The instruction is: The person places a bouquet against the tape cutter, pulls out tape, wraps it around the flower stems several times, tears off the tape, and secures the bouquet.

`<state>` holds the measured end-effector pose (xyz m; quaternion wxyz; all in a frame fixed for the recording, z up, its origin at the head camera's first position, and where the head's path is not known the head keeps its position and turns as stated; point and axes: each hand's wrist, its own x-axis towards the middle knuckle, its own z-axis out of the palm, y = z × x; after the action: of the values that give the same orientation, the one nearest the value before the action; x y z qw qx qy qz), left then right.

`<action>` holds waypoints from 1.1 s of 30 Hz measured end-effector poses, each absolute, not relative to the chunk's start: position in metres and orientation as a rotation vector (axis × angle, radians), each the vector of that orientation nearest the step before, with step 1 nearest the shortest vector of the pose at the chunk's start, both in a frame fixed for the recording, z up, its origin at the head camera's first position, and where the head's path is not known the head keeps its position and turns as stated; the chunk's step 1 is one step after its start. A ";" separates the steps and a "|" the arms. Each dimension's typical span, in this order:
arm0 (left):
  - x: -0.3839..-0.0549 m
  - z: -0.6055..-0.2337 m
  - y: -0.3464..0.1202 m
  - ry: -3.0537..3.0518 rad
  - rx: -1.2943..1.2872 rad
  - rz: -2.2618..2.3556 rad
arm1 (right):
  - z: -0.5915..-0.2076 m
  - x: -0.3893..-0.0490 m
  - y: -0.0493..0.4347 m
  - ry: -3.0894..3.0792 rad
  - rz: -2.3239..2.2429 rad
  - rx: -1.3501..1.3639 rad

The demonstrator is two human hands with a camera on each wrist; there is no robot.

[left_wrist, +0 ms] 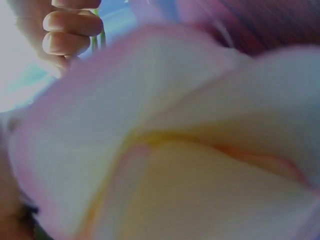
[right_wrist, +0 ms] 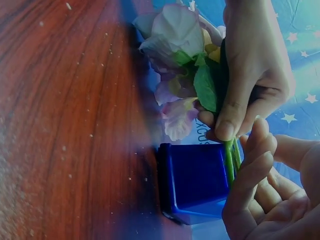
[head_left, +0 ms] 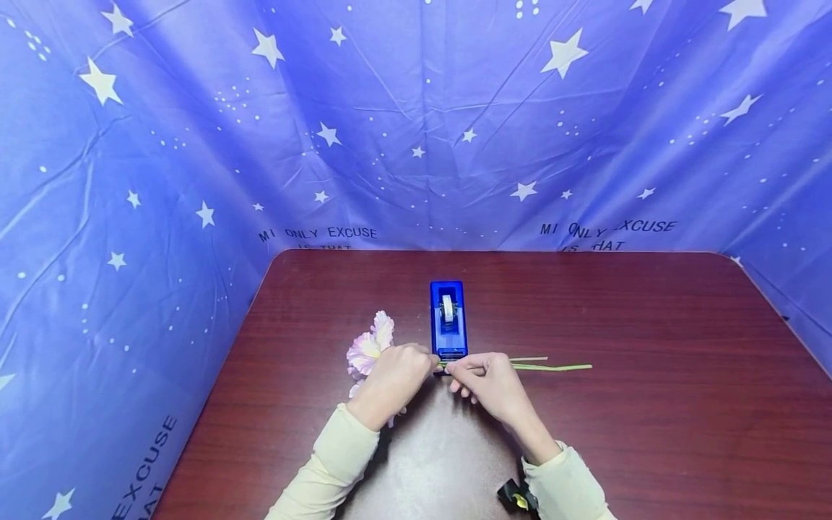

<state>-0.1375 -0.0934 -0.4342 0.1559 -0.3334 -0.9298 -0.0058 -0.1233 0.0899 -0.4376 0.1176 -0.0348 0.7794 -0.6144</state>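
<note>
My left hand [head_left: 398, 375] grips the green stems [head_left: 552, 367] of pink-and-white flowers [head_left: 365, 352] just below the blooms, its thumb pressed on them. Beside it, my right hand [head_left: 499, 384] pinches at the same stems with curled fingers. The stems lie crosswise at the near end of a blue tape dispenser [head_left: 448, 289], which holds a roll of tape [head_left: 447, 308]. Green leaves [right_wrist: 205, 87] show under the blooms in the right wrist view. A large blurred petal [left_wrist: 95, 95] fills most of the left wrist view and hides the left hand's grip.
The dark red wooden table [head_left: 604, 310] extends around the hands. A small black object with a yellow part [head_left: 512, 495] lies by the right sleeve [head_left: 562, 480]. Blue star-printed cloth [head_left: 416, 108] hangs behind the table and along its sides.
</note>
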 end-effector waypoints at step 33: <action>-0.137 -0.438 -0.090 -2.616 -0.987 0.009 | -0.442 -0.123 0.095 2.232 -1.828 -0.197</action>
<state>-0.1371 -0.0898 -0.4381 0.1720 -0.3479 -0.9216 0.0032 -0.1229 0.0955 -0.4422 0.1246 -0.0676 0.7658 -0.6273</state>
